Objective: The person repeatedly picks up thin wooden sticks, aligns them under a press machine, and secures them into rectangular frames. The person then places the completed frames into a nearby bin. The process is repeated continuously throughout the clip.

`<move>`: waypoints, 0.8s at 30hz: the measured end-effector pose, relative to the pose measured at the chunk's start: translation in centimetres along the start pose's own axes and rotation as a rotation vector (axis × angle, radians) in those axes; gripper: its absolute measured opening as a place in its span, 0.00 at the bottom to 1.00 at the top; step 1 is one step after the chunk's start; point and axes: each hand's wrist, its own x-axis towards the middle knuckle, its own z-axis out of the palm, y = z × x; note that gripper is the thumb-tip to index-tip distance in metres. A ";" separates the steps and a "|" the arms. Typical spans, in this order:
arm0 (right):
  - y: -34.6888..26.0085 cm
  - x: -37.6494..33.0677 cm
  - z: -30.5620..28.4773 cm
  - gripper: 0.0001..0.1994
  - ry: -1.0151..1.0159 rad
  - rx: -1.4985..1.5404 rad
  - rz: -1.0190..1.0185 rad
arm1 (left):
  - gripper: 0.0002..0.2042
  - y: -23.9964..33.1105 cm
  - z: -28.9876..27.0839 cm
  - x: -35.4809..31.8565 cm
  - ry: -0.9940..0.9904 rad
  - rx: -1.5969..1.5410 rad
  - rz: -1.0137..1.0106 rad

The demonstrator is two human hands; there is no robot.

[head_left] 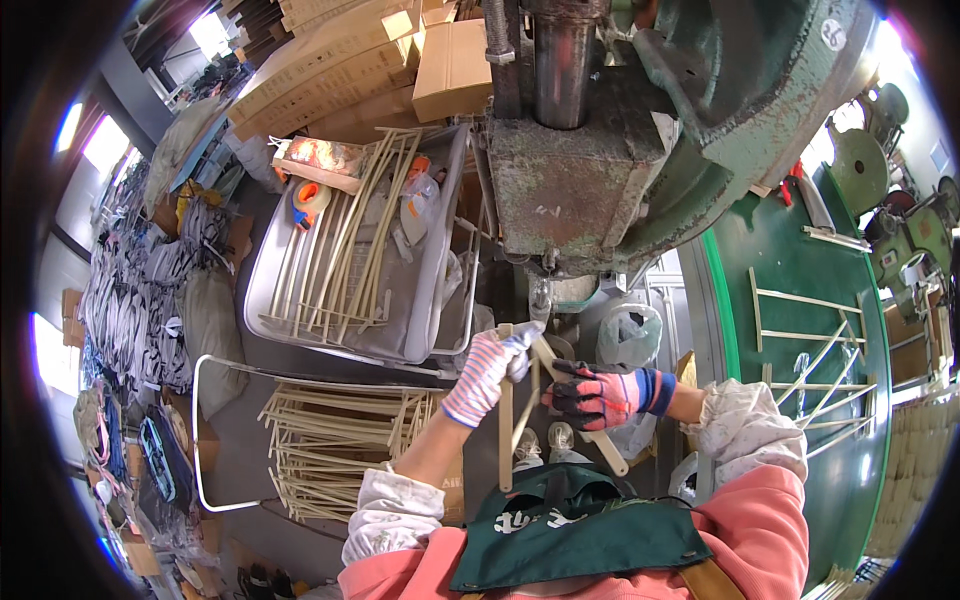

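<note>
In front of the press point(570, 190), just below its tool, my two gloved hands hold a frame of beige flat bars point(506, 430). My left hand point(476, 382), in a white and pink striped glove, is closed around the upper end of the left bar. My right hand point(602, 394), in a pink glove with dark fingers, grips the slanting right bar point(609, 455). These bars spread apart toward my apron, their lower ends rounded. A thinner strip shows between them. My fingers partly hide where the pieces meet.
Left of the press, a white tray point(405, 335) holds beige frames, a tape roll point(312, 197) and a small box point(325, 160). Below it lies a stack of beige frames point(340, 450). More frames rest on the green table point(740, 300) at right. Cardboard boxes point(455, 70) stand behind.
</note>
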 end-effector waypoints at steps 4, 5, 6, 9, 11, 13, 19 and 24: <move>1.8 0.5 -0.4 0.11 0.161 0.013 0.021 | 0.06 1.1 1.9 1.7 0.069 0.035 0.039; 2.1 0.2 -0.6 0.11 0.162 -0.031 0.013 | 0.06 1.2 2.2 2.1 0.074 0.023 0.032; 2.4 0.0 -0.6 0.11 0.158 -0.061 0.026 | 0.06 1.4 2.4 2.4 0.083 0.000 0.026; 3.3 -0.9 -0.9 0.09 0.175 -0.014 0.091 | 0.12 1.3 3.1 3.5 0.077 -0.022 0.002; 4.1 -1.2 -1.0 0.10 0.119 -0.061 0.076 | 0.12 1.1 3.4 4.2 0.132 -0.039 0.040; 4.8 -1.3 -1.3 0.11 0.116 -0.051 0.091 | 0.12 0.7 3.6 4.9 0.174 -0.053 0.070; 5.2 -2.6 -1.0 0.13 0.021 -0.127 0.082 | 0.05 -1.0 2.9 6.0 0.196 -0.080 0.082; 8.9 -7.0 3.7 0.09 0.262 -0.139 0.596 | 0.07 -1.7 2.7 6.7 0.220 -0.107 -0.019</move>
